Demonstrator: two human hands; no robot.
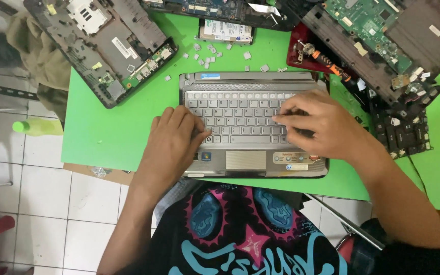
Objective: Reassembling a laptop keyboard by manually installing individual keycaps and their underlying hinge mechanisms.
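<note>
Silver plastic laptop base [253,163] looks rigid yet fragile; left hand [171,145] and right hand [322,125] rest flat, fingers spread, gripping nothing, best held by its edges.

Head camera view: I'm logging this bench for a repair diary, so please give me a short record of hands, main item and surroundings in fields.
left hand: rests on the left side of the keyboard
right hand: fingers spread on the right keys
main item: silver laptop base, screen absent, lying flat
surface: green table
loose parts: small grey keycaps behind the laptop
nearby: opened laptop shell at upper left, green circuit board at upper right
</note>
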